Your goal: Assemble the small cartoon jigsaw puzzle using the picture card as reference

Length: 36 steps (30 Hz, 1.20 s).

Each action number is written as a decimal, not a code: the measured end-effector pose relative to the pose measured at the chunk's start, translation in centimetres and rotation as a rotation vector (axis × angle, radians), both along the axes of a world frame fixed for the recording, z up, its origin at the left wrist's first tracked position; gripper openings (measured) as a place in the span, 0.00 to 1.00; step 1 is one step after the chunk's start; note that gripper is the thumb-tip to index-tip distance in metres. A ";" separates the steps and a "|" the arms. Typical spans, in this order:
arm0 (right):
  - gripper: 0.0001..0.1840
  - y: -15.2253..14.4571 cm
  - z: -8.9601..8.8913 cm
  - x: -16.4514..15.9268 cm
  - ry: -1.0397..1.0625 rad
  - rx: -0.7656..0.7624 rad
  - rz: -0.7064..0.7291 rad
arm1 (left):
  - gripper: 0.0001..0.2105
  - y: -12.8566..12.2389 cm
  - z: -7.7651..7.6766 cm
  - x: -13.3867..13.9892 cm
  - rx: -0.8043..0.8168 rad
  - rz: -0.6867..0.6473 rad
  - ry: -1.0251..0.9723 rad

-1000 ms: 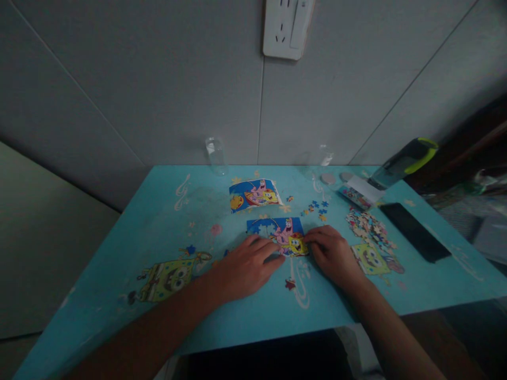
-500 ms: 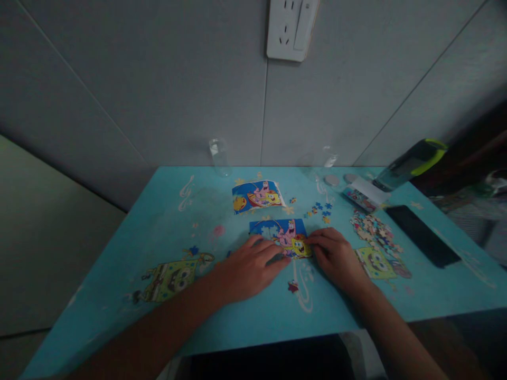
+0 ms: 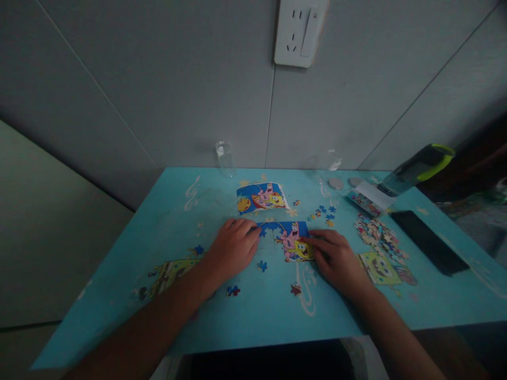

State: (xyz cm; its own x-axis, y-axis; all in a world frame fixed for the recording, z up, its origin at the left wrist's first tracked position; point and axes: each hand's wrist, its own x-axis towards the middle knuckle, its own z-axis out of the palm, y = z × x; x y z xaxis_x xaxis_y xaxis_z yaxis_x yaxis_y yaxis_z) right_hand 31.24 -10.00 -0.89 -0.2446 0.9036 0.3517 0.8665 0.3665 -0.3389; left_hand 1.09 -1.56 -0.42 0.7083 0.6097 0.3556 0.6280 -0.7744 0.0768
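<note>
A partly assembled jigsaw puzzle (image 3: 295,240) with blue, pink and yellow cartoon figures lies mid-table; its lower left part has a gap. At its left end is my left hand (image 3: 237,245), fingers bent down and held together; the fingertips and anything in them are hidden. My right hand (image 3: 335,256) rests at the puzzle's right edge, index finger stretched onto the yellow figure and thumb apart below. Between the hands and the near edge lie loose pieces: a blue piece (image 3: 262,266), a blue-and-red piece (image 3: 233,291) and a dark red piece (image 3: 296,289). Behind is a picture sheet (image 3: 261,198).
Several loose pieces (image 3: 322,212) lie behind my right hand. Farther right are a piece pile (image 3: 380,237), a black phone-like slab (image 3: 428,241), a small box (image 3: 366,199) and a tilted bottle (image 3: 414,169). Clear jars (image 3: 225,158) stand by the wall.
My left hand has moved left and back from the puzzle's lower edge to its left end, uncovering loose pieces. The right hand stays at the right edge. The view has shifted slightly.
</note>
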 end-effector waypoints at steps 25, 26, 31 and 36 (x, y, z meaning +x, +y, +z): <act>0.20 0.0 -0.6 0.5 -0.039 0.001 0.022 | 0.13 0.4 0.2 -0.2 -0.069 -0.043 -0.055; 0.20 0.1 -0.6 0.6 -0.044 -0.001 0.022 | 0.13 0.5 0.2 -0.3 -0.073 -0.047 -0.062; 0.19 0.2 -0.8 0.8 -0.057 0.006 0.020 | 0.13 1.5 -0.2 -1.1 -0.106 -0.094 -0.075; 0.19 0.1 -0.7 0.8 -0.057 -0.004 0.028 | 0.13 2.2 -0.7 -1.5 -0.106 -0.060 -0.074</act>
State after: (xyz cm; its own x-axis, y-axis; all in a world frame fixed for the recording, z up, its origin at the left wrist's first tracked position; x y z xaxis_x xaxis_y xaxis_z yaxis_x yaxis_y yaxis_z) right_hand 32.04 -9.90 -1.58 -0.2894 0.8973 0.3333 0.8739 0.3897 -0.2905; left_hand -0.46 0.60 -1.09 0.7189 0.6042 0.3437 0.5706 -0.7954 0.2045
